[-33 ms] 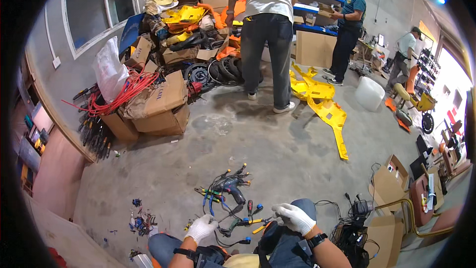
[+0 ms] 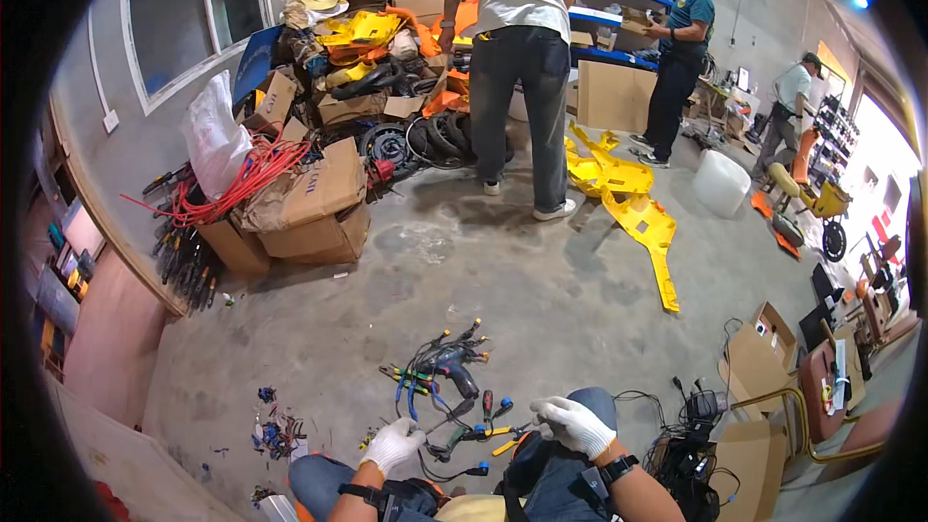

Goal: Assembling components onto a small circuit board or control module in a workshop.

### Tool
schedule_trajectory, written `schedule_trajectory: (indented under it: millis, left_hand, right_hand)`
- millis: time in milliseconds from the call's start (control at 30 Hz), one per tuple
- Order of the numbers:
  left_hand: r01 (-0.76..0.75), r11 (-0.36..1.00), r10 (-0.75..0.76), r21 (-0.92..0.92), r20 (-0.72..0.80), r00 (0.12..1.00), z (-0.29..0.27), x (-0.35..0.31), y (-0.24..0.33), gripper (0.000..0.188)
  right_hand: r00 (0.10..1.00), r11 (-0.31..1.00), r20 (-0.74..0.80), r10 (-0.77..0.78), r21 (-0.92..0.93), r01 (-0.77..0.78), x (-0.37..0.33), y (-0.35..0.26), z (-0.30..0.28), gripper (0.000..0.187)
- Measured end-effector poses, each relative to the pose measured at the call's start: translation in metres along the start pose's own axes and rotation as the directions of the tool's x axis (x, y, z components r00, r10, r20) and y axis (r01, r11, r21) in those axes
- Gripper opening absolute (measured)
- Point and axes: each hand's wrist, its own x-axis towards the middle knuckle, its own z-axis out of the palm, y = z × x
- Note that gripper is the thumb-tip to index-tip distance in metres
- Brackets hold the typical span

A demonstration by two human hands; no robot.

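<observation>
My left hand [image 2: 394, 446], in a white glove, is closed above my lap beside a tangle of cables; what its fingers hold, if anything, is too small to make out. My right hand [image 2: 577, 426], gloved too, is closed over my right knee, its fingertips hiding whatever they may grip. Between them on the floor lie pliers with yellow handles [image 2: 505, 446], a red-and-black screwdriver [image 2: 488, 400] and a dark cable with a blue connector [image 2: 479, 469]. Just beyond is a dark power drill [image 2: 456, 367], among black cables with yellow ends [image 2: 473, 332].
Small blue electrical parts [image 2: 277, 435] lie at left. Black adapters and cables [image 2: 698, 416] sit at right by cardboard boxes [image 2: 759, 358] and a chair [image 2: 831, 396]. Yellow plastic panels [image 2: 643, 227] lie ahead, near a standing person [image 2: 522, 68]. Red tubing [image 2: 237, 179] rests on boxes.
</observation>
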Motion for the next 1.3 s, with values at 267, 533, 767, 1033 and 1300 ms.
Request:
schedule_trajectory:
  millis: [267, 533, 767, 1033, 1300]
  left_hand:
    - [-0.006, 0.999, 0.006, 0.039, 0.006, 1.0, 0.004, 0.008, -0.002, 0.052]
    - [-0.02, 1.0, 0.021, -0.022, 0.007, 1.0, 0.019, 0.021, -0.038, 0.052]
    - [-0.009, 0.999, 0.009, -0.036, -0.001, 1.0, 0.024, 0.029, -0.034, 0.043]
    - [0.027, 0.999, -0.027, -0.037, 0.001, 1.0, 0.03, 0.035, -0.046, 0.053]
    - [0.008, 1.0, -0.007, -0.028, 0.025, 1.0, 0.026, 0.027, -0.035, 0.052]
  right_hand:
    - [1.0, 0.999, -0.015, -0.009, -0.037, 0.008, -0.001, -0.003, 0.0, 0.039]
    - [0.998, 1.0, 0.066, 0.021, -0.019, -0.019, 0.014, 0.013, -0.011, 0.044]
    - [0.999, 0.999, 0.036, 0.004, -0.049, -0.003, 0.002, 0.004, -0.01, 0.044]
    - [0.999, 1.0, 0.047, -0.008, -0.027, 0.009, 0.005, 0.008, -0.012, 0.043]
    - [0.999, 0.986, 0.004, -0.051, -0.156, 0.051, 0.007, 0.017, -0.021, 0.045]
